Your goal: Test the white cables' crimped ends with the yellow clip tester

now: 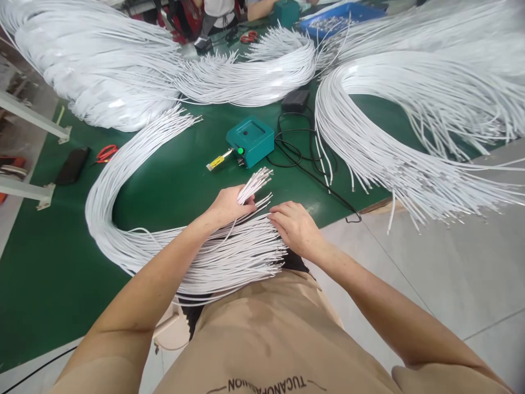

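Observation:
A small bunch of white cables is gripped in my left hand, with its cut ends pointing up and to the right. Under that forearm, a wide bundle of white cables spreads across the table's front edge and my lap, curving back up at the left. My right hand is at the tips of this bundle, its fingers bent and pressed together at the cable ends. What lies between those fingertips is too small to make out.
Beyond my hands on the green table stands a teal box with a yellow-labelled metal part and a black cord. Large cable bundles lie right, left and behind. Red scissors and a dark case are left. A co-worker sits opposite.

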`<action>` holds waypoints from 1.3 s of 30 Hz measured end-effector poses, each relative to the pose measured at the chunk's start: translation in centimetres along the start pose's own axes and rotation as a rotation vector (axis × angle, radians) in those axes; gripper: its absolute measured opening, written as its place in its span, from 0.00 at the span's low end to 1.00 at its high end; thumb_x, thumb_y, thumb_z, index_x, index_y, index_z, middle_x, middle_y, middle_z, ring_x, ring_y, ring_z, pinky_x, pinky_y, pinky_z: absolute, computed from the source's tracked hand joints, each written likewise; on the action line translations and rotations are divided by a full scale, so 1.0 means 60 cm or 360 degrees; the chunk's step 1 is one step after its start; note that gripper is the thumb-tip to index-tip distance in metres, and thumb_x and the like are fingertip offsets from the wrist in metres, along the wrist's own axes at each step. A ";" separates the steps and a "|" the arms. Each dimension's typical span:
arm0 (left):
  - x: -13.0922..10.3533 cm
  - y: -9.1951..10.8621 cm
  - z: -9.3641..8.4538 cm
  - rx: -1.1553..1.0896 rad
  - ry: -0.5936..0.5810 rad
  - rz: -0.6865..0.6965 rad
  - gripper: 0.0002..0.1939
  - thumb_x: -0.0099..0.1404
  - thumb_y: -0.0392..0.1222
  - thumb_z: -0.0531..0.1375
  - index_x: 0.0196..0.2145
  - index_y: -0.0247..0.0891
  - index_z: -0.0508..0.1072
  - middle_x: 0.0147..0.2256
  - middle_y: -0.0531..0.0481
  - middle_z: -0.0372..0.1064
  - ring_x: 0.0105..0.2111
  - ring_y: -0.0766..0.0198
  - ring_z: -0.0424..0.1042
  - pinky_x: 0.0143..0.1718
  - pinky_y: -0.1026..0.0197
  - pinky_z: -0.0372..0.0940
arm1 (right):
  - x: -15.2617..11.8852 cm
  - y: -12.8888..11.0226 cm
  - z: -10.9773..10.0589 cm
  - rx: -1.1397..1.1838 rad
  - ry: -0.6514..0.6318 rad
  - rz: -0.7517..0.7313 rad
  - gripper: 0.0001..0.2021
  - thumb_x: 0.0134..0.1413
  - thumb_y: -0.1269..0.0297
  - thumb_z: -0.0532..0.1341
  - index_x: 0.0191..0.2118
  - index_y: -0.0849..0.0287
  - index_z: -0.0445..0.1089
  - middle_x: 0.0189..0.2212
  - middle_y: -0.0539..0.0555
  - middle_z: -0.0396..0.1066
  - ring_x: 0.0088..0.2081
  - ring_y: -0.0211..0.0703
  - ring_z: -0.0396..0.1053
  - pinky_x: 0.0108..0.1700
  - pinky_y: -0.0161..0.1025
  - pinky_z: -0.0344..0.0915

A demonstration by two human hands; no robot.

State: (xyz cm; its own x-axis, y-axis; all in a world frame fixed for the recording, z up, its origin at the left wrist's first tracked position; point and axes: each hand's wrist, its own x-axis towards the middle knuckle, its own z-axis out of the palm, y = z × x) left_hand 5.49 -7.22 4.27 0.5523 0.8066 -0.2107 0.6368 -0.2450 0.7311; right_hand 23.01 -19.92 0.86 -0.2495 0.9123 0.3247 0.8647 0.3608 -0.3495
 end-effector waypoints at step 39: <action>-0.039 -0.001 -0.085 -0.0972 0.0474 0.0154 0.14 0.53 0.38 0.65 0.37 0.35 0.68 0.32 0.51 0.68 0.30 0.66 0.71 0.28 0.65 0.64 | 0.216 -0.044 -0.056 0.1292 0.0197 0.0415 0.05 0.47 0.69 0.59 0.26 0.60 0.72 0.25 0.48 0.73 0.30 0.36 0.67 0.37 0.35 0.62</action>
State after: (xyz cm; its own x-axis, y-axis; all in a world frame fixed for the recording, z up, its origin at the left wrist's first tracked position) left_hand 1.43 -6.38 8.04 0.3640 0.9314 -0.0023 0.1259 -0.0468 0.9909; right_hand 18.96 -9.67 8.95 0.0038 0.9747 0.2235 0.2964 0.2124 -0.9311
